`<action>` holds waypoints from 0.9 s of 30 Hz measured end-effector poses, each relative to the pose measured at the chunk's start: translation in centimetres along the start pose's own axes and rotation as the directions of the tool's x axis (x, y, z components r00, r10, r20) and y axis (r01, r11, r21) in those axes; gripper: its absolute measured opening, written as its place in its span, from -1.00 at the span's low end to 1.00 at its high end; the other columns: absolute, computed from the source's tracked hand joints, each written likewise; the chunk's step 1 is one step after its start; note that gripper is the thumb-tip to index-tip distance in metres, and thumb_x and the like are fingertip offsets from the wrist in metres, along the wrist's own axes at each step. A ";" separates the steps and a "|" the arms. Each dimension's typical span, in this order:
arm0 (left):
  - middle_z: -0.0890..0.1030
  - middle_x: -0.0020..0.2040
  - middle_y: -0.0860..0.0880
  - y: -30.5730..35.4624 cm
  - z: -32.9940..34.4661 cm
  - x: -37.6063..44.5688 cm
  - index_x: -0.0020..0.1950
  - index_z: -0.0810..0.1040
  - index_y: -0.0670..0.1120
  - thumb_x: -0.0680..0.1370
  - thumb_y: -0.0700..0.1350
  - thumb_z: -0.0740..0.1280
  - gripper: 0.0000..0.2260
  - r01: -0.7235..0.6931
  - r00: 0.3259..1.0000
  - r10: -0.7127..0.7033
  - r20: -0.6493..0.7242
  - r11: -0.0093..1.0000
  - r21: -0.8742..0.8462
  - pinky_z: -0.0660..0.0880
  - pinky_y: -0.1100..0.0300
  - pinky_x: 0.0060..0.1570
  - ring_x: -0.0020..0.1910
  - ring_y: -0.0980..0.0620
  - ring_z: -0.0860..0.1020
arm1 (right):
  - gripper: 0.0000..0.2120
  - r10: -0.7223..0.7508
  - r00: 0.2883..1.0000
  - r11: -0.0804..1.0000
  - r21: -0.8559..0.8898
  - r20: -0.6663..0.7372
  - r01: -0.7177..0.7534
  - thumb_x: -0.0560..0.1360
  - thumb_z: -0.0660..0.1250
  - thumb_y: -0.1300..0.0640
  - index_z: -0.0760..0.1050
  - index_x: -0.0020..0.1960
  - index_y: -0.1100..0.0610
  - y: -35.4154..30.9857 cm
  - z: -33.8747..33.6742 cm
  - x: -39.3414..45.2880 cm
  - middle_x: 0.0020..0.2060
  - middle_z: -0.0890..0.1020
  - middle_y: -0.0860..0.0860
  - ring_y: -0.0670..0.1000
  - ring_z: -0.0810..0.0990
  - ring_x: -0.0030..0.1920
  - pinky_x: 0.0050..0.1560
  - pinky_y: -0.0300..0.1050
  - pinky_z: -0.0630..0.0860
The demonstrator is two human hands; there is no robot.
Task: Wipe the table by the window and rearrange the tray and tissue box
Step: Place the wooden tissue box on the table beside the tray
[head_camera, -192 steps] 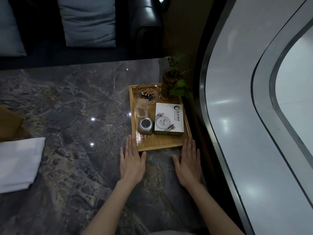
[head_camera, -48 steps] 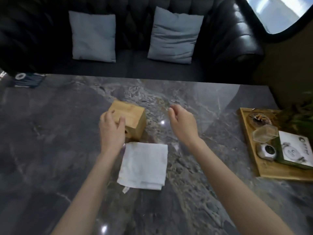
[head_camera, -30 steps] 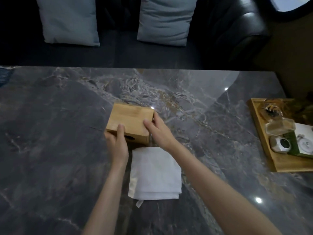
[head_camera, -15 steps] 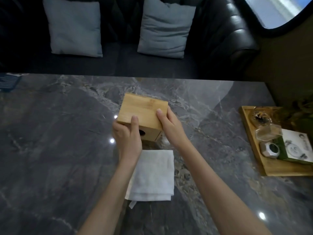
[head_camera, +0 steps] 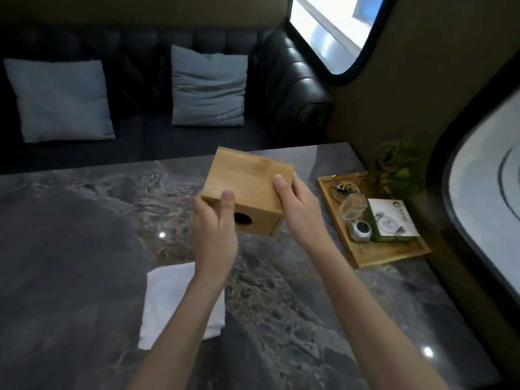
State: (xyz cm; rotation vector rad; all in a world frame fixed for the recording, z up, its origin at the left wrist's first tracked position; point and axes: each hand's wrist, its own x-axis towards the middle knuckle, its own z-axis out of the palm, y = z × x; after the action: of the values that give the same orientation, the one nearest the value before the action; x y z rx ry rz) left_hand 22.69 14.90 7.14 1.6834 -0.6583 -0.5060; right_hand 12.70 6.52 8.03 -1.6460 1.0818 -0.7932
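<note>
The left hand point(head_camera: 215, 235) and right hand point(head_camera: 299, 205) grip the tissue box point(head_camera: 247, 190) between them, raised above the surface point(head_camera: 84, 249); the tray point(head_camera: 388, 253) sits right of the right hand.

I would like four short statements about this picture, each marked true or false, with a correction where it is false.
1. Both hands hold the wooden box above the table. True; the left hand and right hand grip its near corners.
2. The white cloth lies on the tray. False; it lies on the table, under the left forearm.
3. The tray sits at the table's right end, near the plant. True.
4. The sofa has no cushions. False; two grey cushions rest on it.
</note>
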 end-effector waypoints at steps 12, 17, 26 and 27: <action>0.45 0.17 -0.12 0.7 15.0 -9.1 0.22 0.31 -0.14 0.56 0.08 0.13 -0.64 0.014 0.975 -0.023 0.221 0.999 0.040 0.40 0.11 0.07 0.14 -0.05 0.44 | -0.69 0.148 0.957 0.988 0.002 -0.251 -0.152 0.56 0.10 -0.12 0.37 0.26 -0.07 7.8 -15.4 -5.1 0.10 0.50 -0.10 -0.05 0.47 0.13 0.15 -0.09 0.40; 0.40 0.12 -0.03 -0.2 19.4 -13.2 0.24 0.30 -0.16 0.57 0.07 0.12 -0.63 0.027 0.956 -0.057 0.289 0.994 0.107 0.34 0.06 0.20 0.22 -0.08 0.37 | -0.55 0.232 0.918 0.973 0.084 -0.321 -0.216 0.46 0.08 -0.23 0.35 0.28 -0.10 12.2 -19.3 -7.6 0.19 0.50 -0.06 -0.06 0.48 0.15 0.20 0.00 0.44; 0.45 0.19 -0.13 -3.7 23.0 -18.5 0.23 0.30 -0.19 0.56 0.06 0.15 -0.62 0.112 0.886 -0.173 0.430 0.980 0.164 0.36 0.14 0.10 0.19 -0.07 0.42 | -0.60 0.359 0.871 0.932 0.080 -0.336 -0.354 0.55 0.12 -0.16 0.31 0.34 -0.06 18.0 -22.9 -13.0 0.22 0.47 -0.05 -0.04 0.45 0.17 0.16 -0.04 0.43; 0.44 0.19 -0.12 -4.0 23.2 -18.8 0.24 0.29 -0.19 0.56 0.05 0.15 -0.62 0.128 0.878 -0.189 0.440 0.978 0.165 0.34 0.17 0.06 0.17 -0.05 0.42 | -0.60 0.355 0.873 0.933 0.075 -0.334 -0.351 0.56 0.11 -0.14 0.30 0.35 -0.05 18.3 -23.1 -13.5 0.21 0.47 -0.06 -0.05 0.45 0.17 0.13 -0.09 0.41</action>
State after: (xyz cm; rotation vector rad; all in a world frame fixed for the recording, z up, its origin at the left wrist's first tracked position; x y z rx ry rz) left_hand -5.79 11.01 -2.00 1.7646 -0.9092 -1.0159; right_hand -18.02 8.08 -2.29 -1.2674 1.5689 -0.8550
